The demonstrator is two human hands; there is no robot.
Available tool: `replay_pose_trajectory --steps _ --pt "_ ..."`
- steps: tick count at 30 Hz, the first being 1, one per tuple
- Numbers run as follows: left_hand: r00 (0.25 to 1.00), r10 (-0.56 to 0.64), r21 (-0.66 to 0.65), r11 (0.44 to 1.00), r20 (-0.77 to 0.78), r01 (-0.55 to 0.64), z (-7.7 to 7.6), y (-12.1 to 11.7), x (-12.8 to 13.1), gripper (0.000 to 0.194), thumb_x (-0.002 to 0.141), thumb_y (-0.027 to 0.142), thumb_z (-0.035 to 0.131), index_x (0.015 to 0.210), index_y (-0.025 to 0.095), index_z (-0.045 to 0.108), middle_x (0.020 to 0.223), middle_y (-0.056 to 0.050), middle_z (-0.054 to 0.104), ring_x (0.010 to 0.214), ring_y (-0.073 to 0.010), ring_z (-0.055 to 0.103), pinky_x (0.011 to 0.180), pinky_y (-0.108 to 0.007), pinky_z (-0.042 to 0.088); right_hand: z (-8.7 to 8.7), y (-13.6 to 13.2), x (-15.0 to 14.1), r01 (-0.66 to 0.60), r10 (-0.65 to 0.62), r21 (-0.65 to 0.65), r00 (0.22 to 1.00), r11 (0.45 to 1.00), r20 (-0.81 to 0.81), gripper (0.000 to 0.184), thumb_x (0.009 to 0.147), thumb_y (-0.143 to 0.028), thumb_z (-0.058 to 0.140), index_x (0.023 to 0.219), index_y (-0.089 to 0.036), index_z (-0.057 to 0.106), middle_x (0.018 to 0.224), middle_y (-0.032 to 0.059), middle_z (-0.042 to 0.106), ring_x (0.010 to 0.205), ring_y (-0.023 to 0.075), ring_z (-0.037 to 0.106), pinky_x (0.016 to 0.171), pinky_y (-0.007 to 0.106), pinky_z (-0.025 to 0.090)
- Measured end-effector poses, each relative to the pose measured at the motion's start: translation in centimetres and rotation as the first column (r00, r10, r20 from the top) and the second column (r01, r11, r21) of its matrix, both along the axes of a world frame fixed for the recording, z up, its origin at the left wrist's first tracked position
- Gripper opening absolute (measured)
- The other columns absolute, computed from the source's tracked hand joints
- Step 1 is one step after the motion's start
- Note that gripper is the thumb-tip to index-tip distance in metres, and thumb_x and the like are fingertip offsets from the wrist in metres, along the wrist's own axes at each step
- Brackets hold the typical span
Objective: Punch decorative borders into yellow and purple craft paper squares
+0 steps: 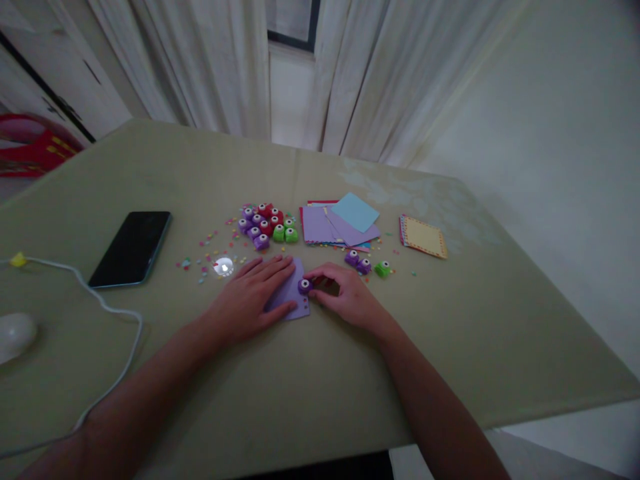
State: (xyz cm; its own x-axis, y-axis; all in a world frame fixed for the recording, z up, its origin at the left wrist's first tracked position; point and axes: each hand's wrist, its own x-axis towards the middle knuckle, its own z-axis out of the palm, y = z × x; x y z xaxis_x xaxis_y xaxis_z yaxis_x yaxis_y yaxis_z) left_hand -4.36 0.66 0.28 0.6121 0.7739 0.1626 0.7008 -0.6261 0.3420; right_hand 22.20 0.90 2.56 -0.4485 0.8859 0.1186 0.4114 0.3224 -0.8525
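Observation:
My left hand [255, 293] lies flat with spread fingers on a sheet of purple paper [295, 310], pressing it to the table. With thumb and fingers, my right hand [345, 293] grips a small purple paper punch [305, 286] at the sheet's right edge. Small punched marks show along that edge below the punch. To the right of my right hand sit two more purple punches [358, 261] and a green punch [383, 269]. A cluster of red, purple and green punches [265, 224] stands beyond my left hand.
Stacked coloured paper [316, 225] lies behind my hands, with yellow scallop-edged cards [423, 237] farther right. Bits of confetti [205, 259] are scattered around the punches. At left are a black tablet [133, 248], a white cable [120, 311] and a white rounded object [16, 335].

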Motion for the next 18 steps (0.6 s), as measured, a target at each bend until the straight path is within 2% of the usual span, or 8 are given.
replay_pose_trajectory --steps 6,9,14,18 --pt "1.000 -0.010 0.009 1.000 -0.003 0.010 -0.1 0.0 0.0 0.071 0.107 0.060 0.053 0.165 0.019 0.047 0.171 -0.012 0.047 0.158 -0.0320 0.046 0.132 -0.056 0.032 -0.1 0.0 0.0 0.008 -0.008 -0.003 1.000 1.000 0.000 0.027 0.094 -0.019 0.080 0.121 -0.019 0.079 0.113 0.0078 0.079 0.096 0.0199 0.072 0.089 0.033 0.056" --pt "0.999 -0.023 0.040 0.999 0.043 0.022 0.1 0.0 0.0 0.069 0.107 0.058 0.056 0.164 0.020 0.047 0.170 -0.012 0.049 0.157 -0.0320 0.047 0.132 -0.056 0.032 -0.1 0.0 -0.1 0.042 -0.042 -0.012 0.999 0.999 -0.027 0.028 0.093 -0.022 0.080 0.121 -0.019 0.078 0.113 0.0083 0.079 0.093 0.0197 0.073 0.086 0.033 0.057" --pt "0.982 -0.103 0.173 0.982 0.157 0.075 1.4 -0.4 0.5 0.048 0.109 0.040 0.057 0.154 0.024 0.057 0.160 -0.011 0.062 0.145 -0.0284 0.059 0.129 -0.051 0.036 -0.2 0.0 -0.2 0.106 -0.109 -0.055 0.992 0.993 -0.065 0.024 0.099 -0.026 0.071 0.122 -0.019 0.074 0.109 0.0083 0.080 0.089 0.0194 0.073 0.079 0.031 0.057" --pt "0.975 -0.156 0.219 0.968 0.158 0.120 1.9 -0.9 1.0 0.039 0.109 0.031 0.057 0.148 0.027 0.064 0.152 -0.009 0.067 0.139 -0.0273 0.064 0.125 -0.048 0.041 -0.3 0.1 -0.5 0.133 -0.138 -0.058 0.987 0.989 -0.079 0.024 0.103 -0.028 0.064 0.123 -0.019 0.074 0.109 0.0078 0.080 0.092 0.0200 0.072 0.082 0.032 0.056"
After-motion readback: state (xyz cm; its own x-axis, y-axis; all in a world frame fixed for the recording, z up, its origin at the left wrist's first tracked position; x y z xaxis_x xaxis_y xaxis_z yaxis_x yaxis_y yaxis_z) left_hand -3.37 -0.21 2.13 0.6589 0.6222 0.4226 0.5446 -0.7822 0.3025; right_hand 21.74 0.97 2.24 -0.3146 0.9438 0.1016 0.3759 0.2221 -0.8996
